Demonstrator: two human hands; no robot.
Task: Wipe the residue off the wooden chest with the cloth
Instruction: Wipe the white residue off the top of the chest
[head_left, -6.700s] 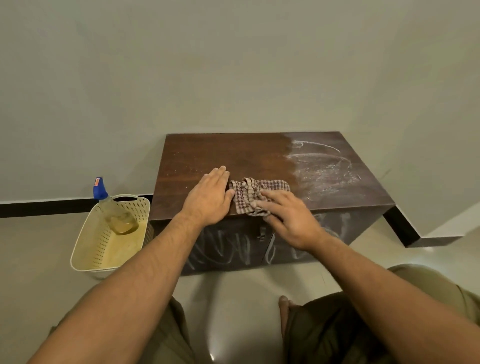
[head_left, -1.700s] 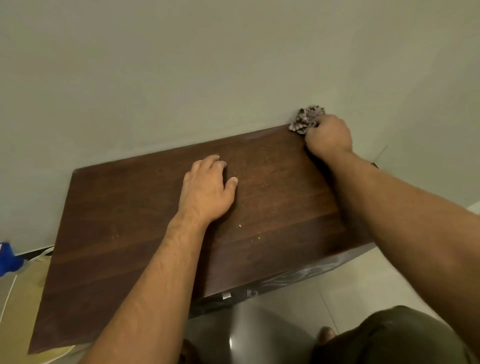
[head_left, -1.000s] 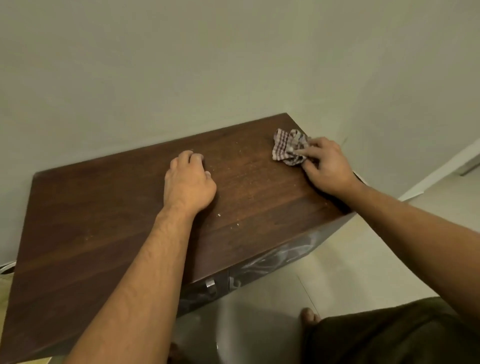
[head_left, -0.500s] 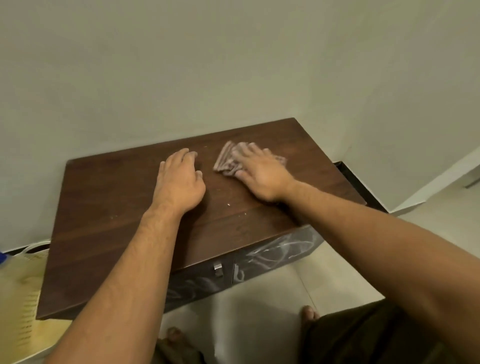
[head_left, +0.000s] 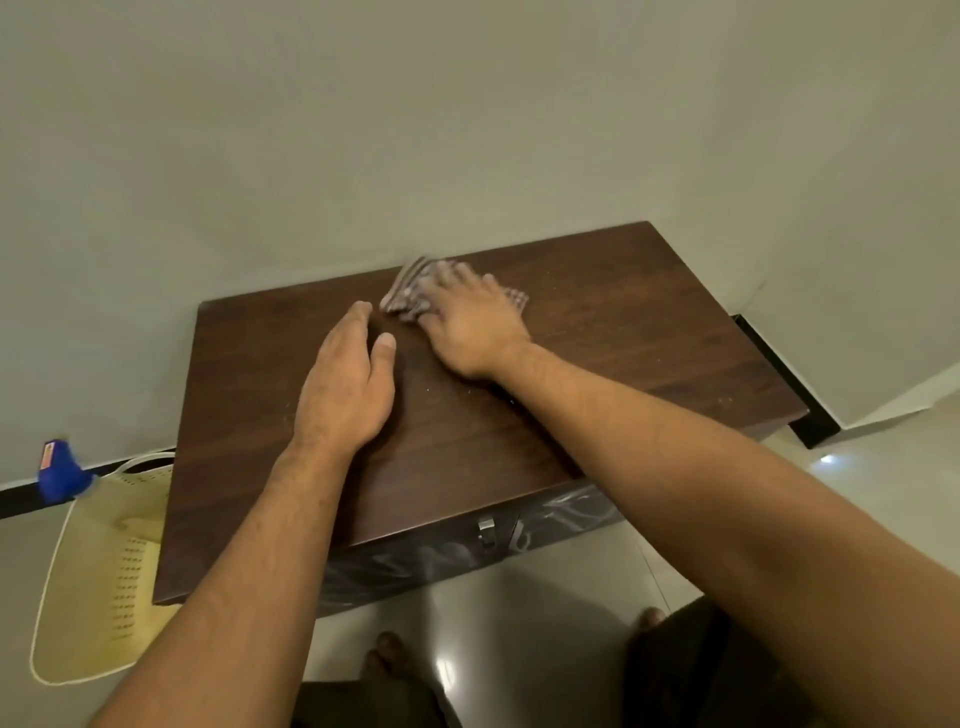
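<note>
Cloth (head_left: 410, 291) is pressed flat on the wooden chest (head_left: 649, 338) at centre frame, near its back edge, under the spread fingers of the right hand (head_left: 470, 325). Scattered specks (head_left: 470, 384) lie frame-lower, toward the front edge. The left hand (head_left: 348, 384) rests open and empty just beside it.

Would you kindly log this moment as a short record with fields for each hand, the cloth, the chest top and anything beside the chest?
left hand: flat, palm down on the chest top, holding nothing
right hand: pressing the cloth flat, fingers spread over it
cloth: checked, bunched, near the back edge by the wall
wooden chest: dark top, a few pale specks left
basket: pale, perforated, on the floor at the chest's left
spray bottle: blue head showing above the basket
</note>
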